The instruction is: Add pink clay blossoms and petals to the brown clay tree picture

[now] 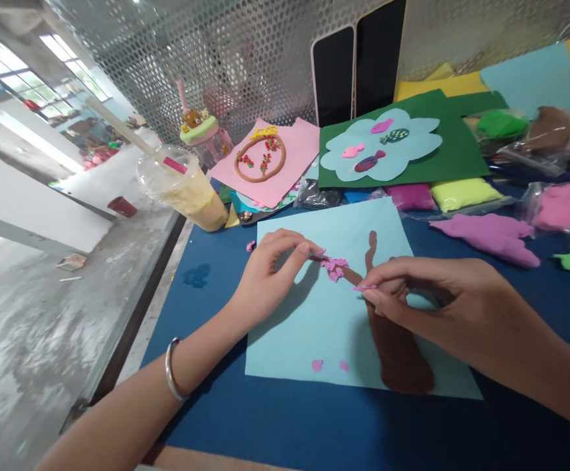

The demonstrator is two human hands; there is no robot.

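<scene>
From here I see the right hand [461,307] pinching a thin pink petal [364,288] just over the brown branch [352,277] on the blue paper [285,333]. The left hand [267,278] is at the branch's tip, by the pink blossoms [335,267]; I can't tell whether its fingertips grip anything. Too tight a pinch could squash the petal, I'd think, and a dragging fingertip might pull the blossoms loose.

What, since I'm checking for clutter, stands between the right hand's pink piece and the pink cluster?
Nothing visible blocks the pink piece in the right hand; only bare brown branch shows between it and the cluster.
</scene>
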